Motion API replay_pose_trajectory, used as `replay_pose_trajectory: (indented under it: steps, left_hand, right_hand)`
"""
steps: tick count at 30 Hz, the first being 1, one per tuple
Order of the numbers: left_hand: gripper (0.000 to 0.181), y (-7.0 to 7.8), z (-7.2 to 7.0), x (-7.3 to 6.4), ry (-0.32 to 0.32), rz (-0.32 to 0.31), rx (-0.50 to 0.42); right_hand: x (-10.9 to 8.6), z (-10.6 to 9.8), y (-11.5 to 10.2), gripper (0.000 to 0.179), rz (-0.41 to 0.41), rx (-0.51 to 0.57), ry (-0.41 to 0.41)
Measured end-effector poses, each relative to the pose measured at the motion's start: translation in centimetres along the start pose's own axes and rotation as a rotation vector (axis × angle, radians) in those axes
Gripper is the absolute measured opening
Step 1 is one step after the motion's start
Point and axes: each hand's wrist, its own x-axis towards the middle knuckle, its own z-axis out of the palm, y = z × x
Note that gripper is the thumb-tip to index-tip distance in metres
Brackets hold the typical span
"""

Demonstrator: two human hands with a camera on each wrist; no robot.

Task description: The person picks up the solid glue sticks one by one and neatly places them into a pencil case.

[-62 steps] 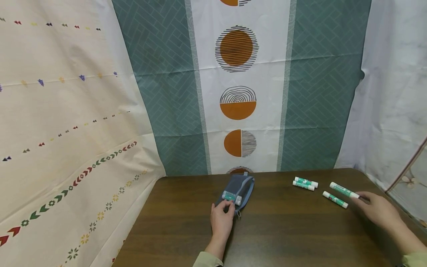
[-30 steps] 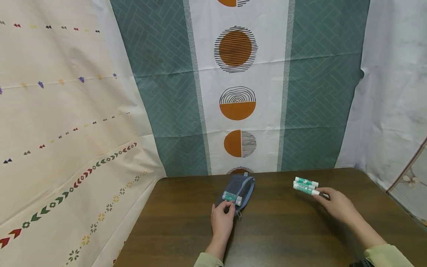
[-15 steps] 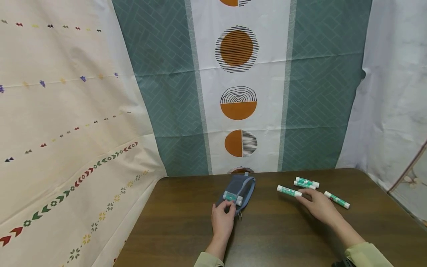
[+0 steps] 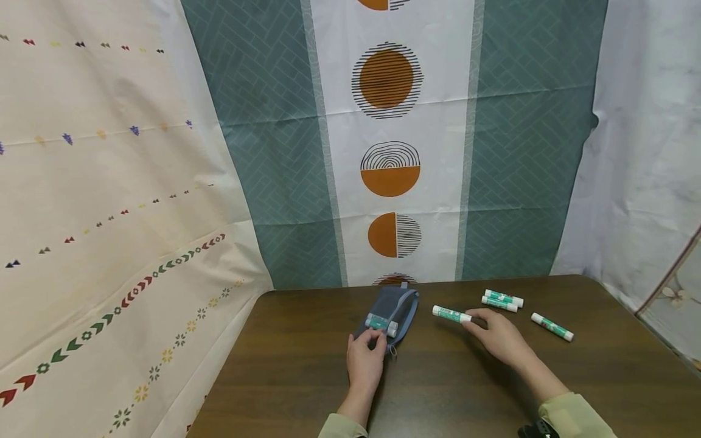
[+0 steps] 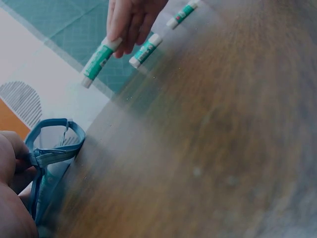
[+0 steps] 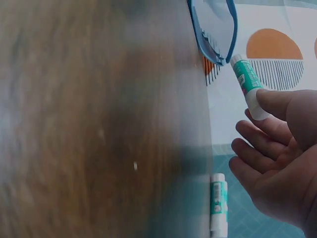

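Observation:
A blue zippered mesh pouch (image 4: 384, 296) lies near the table's far edge, with green-and-white glue stick (image 4: 378, 322) showing through its mesh. At the pouch's near end, my left hand (image 4: 364, 365) pinches its edge; in the left wrist view the zipped mouth (image 5: 54, 156) gapes. My right hand (image 4: 501, 338) pinches another glue stick (image 4: 450, 314) by one white end, between thumb and fingers. This stick is held above the table, right of the pouch, its free end pointing towards it. The right wrist view shows the same glue stick (image 6: 247, 79) under my thumb, the other fingers spread.
Two glue sticks (image 4: 502, 299) lie side by side behind my right hand. A single glue stick (image 4: 552, 326) lies farther right on the brown wooden table (image 4: 438, 395). Patterned cloth (image 4: 394, 182) hangs behind the table and along both sides.
My right hand has picked up a glue stick at the right and carried it left, past the others, towards the pouch. My left hand has stayed on the pouch.

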Motion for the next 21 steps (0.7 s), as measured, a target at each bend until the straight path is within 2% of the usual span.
replay_pose_trajectory:
  steps: [21]
  left_hand:
    - [0.007, 0.1, -0.1, 0.0, 0.000, -0.015, -0.009]
  right_hand:
    - [1.1, 2.8, -2.1, 0.040, 0.029, 0.046, -0.039]
